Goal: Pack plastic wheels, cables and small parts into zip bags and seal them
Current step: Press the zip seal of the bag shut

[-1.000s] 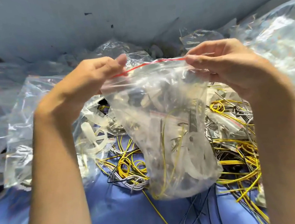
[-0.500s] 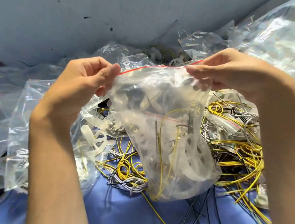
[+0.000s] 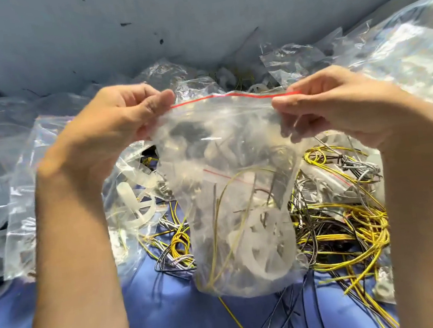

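A clear zip bag with a red zip line hangs between my hands above the blue cloth. Inside it I see a white plastic wheel, a yellow cable and small dark parts. My left hand pinches the bag's top left corner at the zip. At the top right corner, my right hand pinches the zip strip between thumb and fingers. The zip line runs nearly straight from one hand to the other.
Loose yellow, black and white cables lie tangled on the blue cloth to the right and below the bag. Clear bags with white wheels pile up at left and back right. A grey wall stands behind.
Both hands have drawn further apart, so the red zip line is stretched longer and straighter. The bag hangs slightly lower in the view.
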